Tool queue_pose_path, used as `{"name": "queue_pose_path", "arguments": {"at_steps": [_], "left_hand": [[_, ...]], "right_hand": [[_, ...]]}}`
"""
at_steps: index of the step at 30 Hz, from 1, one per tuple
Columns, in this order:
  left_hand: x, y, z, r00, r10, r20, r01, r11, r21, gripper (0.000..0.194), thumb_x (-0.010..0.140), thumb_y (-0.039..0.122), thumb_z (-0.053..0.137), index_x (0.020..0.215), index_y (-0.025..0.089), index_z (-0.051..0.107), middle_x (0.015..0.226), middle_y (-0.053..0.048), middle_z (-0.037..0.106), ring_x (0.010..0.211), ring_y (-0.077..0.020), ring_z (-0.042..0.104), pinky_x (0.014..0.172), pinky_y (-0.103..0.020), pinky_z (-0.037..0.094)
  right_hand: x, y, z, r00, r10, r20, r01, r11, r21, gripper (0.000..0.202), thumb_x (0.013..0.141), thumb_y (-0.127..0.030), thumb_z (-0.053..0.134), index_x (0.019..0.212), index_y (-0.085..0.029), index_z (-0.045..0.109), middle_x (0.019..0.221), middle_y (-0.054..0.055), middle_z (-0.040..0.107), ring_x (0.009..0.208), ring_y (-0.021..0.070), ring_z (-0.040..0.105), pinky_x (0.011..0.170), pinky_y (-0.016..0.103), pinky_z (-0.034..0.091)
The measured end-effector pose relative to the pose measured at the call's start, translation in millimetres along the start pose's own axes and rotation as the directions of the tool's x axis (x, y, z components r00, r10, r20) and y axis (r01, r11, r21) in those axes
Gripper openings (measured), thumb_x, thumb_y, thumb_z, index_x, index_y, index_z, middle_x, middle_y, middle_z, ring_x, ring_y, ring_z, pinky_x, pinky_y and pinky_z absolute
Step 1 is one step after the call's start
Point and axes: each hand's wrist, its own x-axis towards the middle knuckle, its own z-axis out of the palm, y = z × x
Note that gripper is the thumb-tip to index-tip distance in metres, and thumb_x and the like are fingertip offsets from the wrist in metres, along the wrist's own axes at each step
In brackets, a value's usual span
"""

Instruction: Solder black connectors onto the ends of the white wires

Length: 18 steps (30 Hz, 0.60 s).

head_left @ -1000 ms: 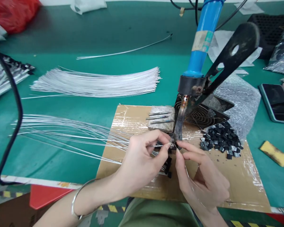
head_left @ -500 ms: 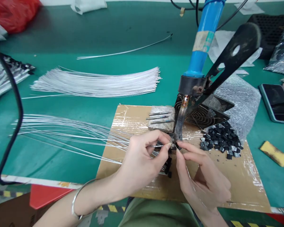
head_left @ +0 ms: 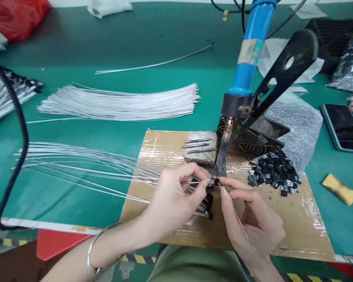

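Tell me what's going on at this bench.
A person works over a cardboard sheet. The left hand pinches a thin piece beside a small black part; the right hand holds a fine strand. Both are just below the tip of a blue-handled iron; contact with it is unclear. White wires lie spread at left, and a pile of black pieces sits at right.

Head-worn camera looks forward and down, fairly close.
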Motion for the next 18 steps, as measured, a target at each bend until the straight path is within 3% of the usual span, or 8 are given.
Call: {"name": "queue_pose_path", "arguments": {"at_steps": [3,6,8,9,11,13,16,18], "left_hand": [[-1.9,-5.2,-4.7,1.0,-0.016,0.007,0.016,0.998,0.064,0.012,0.085,0.021,0.063,0.075,0.017,0.069,0.081,-0.007,0.076,0.065,-0.0146,0.062,0.054,-0.025,0.044],[-4.9,-12.2,-10.4,1.0,-0.001,0.004,0.0,0.987,0.164,0.013,0.086,0.022,0.064,0.076,0.016,0.071,0.082,-0.006,0.077,0.048,-0.0083,0.044,0.044,-0.024,0.03],[-7.1,-17.0,-12.9,0.999,0.033,0.011,-0.035,0.974,0.225,0.014,0.089,0.022,0.064,0.077,0.017,0.072,0.083,-0.006,0.077,0.044,-0.0069,0.038,0.041,-0.024,0.027],[-8.3,-19.4,-13.6,0.998,0.067,0.016,-0.069,0.966,0.248,0.015,0.09,0.021,0.064,0.078,0.017,0.072,0.084,-0.006,0.078,0.045,-0.0075,0.042,0.042,-0.024,0.03],[-11.1,-24.3,-14.3,0.984,0.176,0.02,-0.174,0.943,0.285,0.014,0.092,0.017,0.064,0.081,0.018,0.073,0.089,-0.006,0.079,0.059,-0.0119,0.061,0.053,-0.025,0.046],[-15.4,-29.9,-16.1,0.947,0.319,0.024,-0.308,0.888,0.341,0.012,0.093,0.013,0.064,0.093,0.018,0.075,0.097,-0.008,0.079,0.081,-0.0176,0.072,0.074,-0.03,0.056],[-24.1,-41.9,-25.3,0.869,0.493,0.052,-0.45,0.74,0.5,0.024,0.091,0.014,0.069,0.114,0.019,0.073,0.111,-0.011,0.077,0.103,-0.0251,0.071,0.095,-0.041,0.055],[-29.0,-52.5,-36.0,0.849,0.518,0.108,-0.457,0.616,0.641,0.041,0.088,0.024,0.075,0.128,0.019,0.067,0.13,-0.017,0.069,0.121,-0.0342,0.064,0.106,-0.051,0.049]], "right_hand": [[-0.8,4.7,-7.3,0.989,0.133,-0.07,-0.13,0.991,0.043,0.016,0.09,-0.007,0.071,0.098,-0.021,0.067,0.096,0.004,0.08,0.086,0.0177,0.078,0.081,0.031,0.064],[-2.7,13.4,-21.7,0.941,0.29,-0.173,-0.286,0.957,0.048,0.007,0.098,-0.021,0.066,0.093,-0.02,0.07,0.075,-0.001,0.072,0.069,0.0133,0.071,0.068,0.025,0.058],[-5.7,22.2,-33.8,0.919,0.338,-0.203,-0.32,0.94,0.115,0.026,0.103,-0.034,0.059,0.089,-0.019,0.075,0.077,0.003,0.071,0.072,0.0159,0.07,0.07,0.03,0.057],[-7.6,27.3,-39.8,0.908,0.367,-0.201,-0.337,0.926,0.171,0.032,0.104,-0.04,0.056,0.095,-0.019,0.077,0.085,0.006,0.074,0.079,0.0191,0.071,0.075,0.035,0.058],[-11.1,37.9,-50.6,0.886,0.394,-0.243,-0.334,0.908,0.254,0.042,0.101,-0.051,0.053,0.102,-0.018,0.08,0.096,0.009,0.077,0.083,0.0228,0.072,0.075,0.039,0.058],[-12.9,47.2,-58.3,0.864,0.426,-0.268,-0.361,0.896,0.259,0.051,0.102,-0.055,0.048,0.1,-0.017,0.081,0.094,0.011,0.079,0.08,0.0237,0.073,0.072,0.04,0.058],[-10.9,55.6,-62.2,0.857,0.451,-0.249,-0.388,0.884,0.261,0.057,0.104,-0.056,0.042,0.097,-0.017,0.083,0.084,0.01,0.08,0.07,0.0223,0.073,0.063,0.037,0.057],[-7.7,57.3,-60.6,0.862,0.458,-0.216,-0.393,0.875,0.284,0.057,0.103,-0.058,0.043,0.096,-0.018,0.083,0.078,0.009,0.079,0.064,0.021,0.072,0.058,0.035,0.057]]}}
